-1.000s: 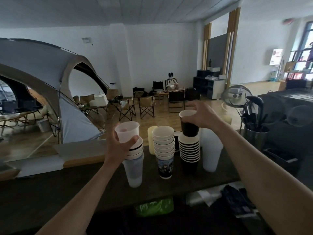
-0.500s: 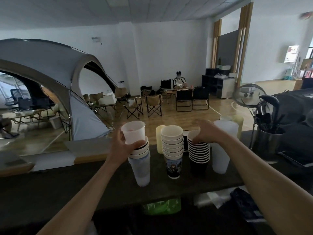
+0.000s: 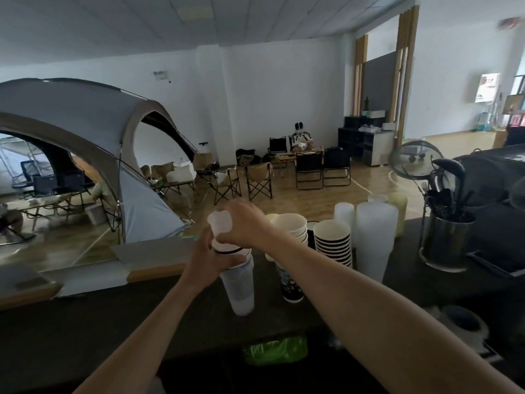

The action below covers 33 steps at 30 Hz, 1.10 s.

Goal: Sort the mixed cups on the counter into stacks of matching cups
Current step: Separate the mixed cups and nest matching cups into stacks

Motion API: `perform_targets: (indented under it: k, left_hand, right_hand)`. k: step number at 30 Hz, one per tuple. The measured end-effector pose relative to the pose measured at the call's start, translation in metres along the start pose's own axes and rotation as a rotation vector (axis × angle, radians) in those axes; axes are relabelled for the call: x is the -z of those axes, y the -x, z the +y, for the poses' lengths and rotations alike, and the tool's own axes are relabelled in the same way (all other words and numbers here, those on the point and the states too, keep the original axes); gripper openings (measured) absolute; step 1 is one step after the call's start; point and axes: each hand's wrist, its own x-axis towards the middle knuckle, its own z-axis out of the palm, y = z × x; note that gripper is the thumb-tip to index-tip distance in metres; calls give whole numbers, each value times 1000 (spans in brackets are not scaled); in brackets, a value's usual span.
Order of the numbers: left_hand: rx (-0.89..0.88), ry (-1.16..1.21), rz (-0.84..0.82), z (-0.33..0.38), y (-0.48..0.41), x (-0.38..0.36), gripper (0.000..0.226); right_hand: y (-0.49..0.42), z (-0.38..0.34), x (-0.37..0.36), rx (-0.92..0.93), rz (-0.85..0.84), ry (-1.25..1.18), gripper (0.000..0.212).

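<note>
Dark counter (image 3: pixel 113 322) runs across the lower half of frame; open room behind with a grey tent (image 3: pixel 85 132) at left and folding chairs (image 3: pixel 309 169) mid-background. Both hands meet at frame centre on the mixed stack (image 3: pixel 240 280), a frosted tall cup at the bottom with black-banded white cups nested above it. Left hand (image 3: pixel 208 263) wraps the stack's middle from the left, fingers closed round it. Right hand (image 3: pixel 244 226) closed over the top, gripping the translucent cup (image 3: pixel 220 226) that sits uppermost. Just right: white paper cup stack (image 3: pixel 292 231) on a printed cup, then black-ribbed stack (image 3: pixel 333 245), then tall frosted stack (image 3: pixel 372 240). Metal utensil holder (image 3: pixel 446 240) at far right of the counter.
</note>
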Motion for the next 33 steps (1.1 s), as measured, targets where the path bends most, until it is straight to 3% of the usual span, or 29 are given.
perform_targets:
  k: [3,7,11,16,21,25,28,31,33]
  left_hand:
    - [-37,24,35,-2,1,-5,94]
    - [-61,5,48,-17,-7,-7,108]
    - [-11,46,5,-27,-8,-9,130]
    - [-3,57,5,-26,-6,-16,144]
    - [-21,82,-2,-21,-2,-17,129]
    - [-30,93,-8,-17,2,-18,80]
    - [3,98,-6,-23,0,-17,80]
    - [15,72,4,-24,-3,-17,70]
    - [17,71,26,-24,-4,-18,64]
  right_hand:
    - [1,8,4,-48,108,-111,71]
    - [13,24,61,-65,427,-280,66]
    - [43,77,135,-103,624,-57,66]
    - [84,153,174,-348,673,158,63]
    - [103,186,169,-457,571,196,61]
    - [106,197,150,-496,384,239,62]
    - [108,204,132,-541,225,287,64]
    - [99,199,120,-595,332,412,81]
    - [84,178,116,-490,464,417,81]
